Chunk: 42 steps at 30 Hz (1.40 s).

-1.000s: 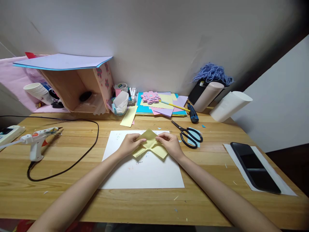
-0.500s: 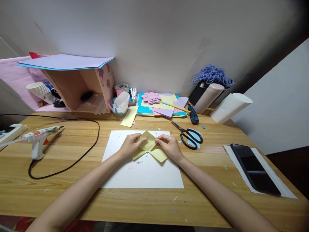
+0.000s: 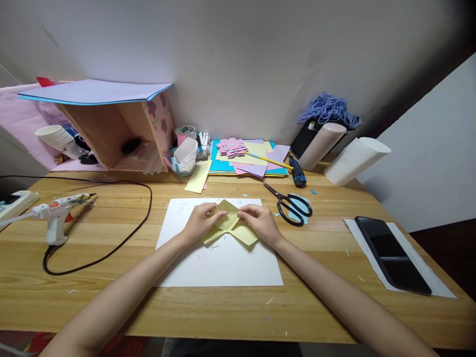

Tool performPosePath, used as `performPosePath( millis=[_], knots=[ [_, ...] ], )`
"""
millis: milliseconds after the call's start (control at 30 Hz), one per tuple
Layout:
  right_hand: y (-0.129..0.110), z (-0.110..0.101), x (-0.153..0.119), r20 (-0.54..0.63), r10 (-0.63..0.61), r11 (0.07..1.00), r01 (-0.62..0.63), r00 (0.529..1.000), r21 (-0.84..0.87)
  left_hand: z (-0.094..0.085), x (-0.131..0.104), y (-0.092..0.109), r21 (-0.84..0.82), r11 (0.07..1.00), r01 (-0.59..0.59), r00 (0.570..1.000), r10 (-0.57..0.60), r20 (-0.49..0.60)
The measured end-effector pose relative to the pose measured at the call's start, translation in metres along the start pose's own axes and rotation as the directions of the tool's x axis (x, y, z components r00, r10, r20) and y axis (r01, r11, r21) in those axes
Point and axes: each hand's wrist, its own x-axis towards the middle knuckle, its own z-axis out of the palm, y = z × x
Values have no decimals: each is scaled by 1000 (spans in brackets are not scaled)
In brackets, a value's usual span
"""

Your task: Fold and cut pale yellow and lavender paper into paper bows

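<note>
A folded piece of yellow paper point(image 3: 226, 218) is between my hands, with one raised diamond-shaped panel at the back and a flap spreading out on each front side. My left hand point(image 3: 202, 221) pinches its left side, the thumb lying across the panel. On the right, my right hand point(image 3: 259, 222) grips the panel's edge between thumb and fingers. Beneath the folded paper lies a white sheet point(image 3: 186, 270) with small coloured marks. The far ends of some left fingers are hidden behind the paper.
Black-handled scissors point(image 3: 290, 206) lie right of the sheet, beside a blue utility knife point(image 3: 297, 172). A glue gun point(image 3: 59, 215) with a looping cord stands left. Coloured papers point(image 3: 217, 166) and a pink paper flower point(image 3: 231, 147) sit behind; a phone point(image 3: 392, 255) is at right.
The view has tilted and shifted slightly. Both hands keep nearly the same hold on the yellow paper, and its folds look almost unchanged.
</note>
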Motion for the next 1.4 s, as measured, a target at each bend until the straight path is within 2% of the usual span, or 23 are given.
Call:
performPosePath(
  millis=[200,500,600,800,967,1167,1400],
  knots=[
    [1,-1,-1,-43,-85,995,83,995,-57,-3,3,-1,-15,998,-59,990,60,124],
    [1,-3,-4,-61,-158,981,149,986,-126,-5,3,-4,50,997,-52,990,44,136],
    [1,-3,-3,-25,-143,981,138,989,-136,-5,4,-1,28,998,-58,991,54,121],
    [4,-4,-2,145,-103,977,127,984,-170,-6,3,2,-30,998,-63,989,66,130],
    [6,-4,-1,121,-88,977,110,989,-185,-8,3,4,-23,999,-35,983,38,181],
    [5,-4,-1,113,-98,976,118,989,-183,-9,4,4,-44,998,-48,980,55,191],
    [6,-4,-1,62,-114,970,125,991,-208,-13,7,-8,-188,981,44,969,4,245]
  ],
)
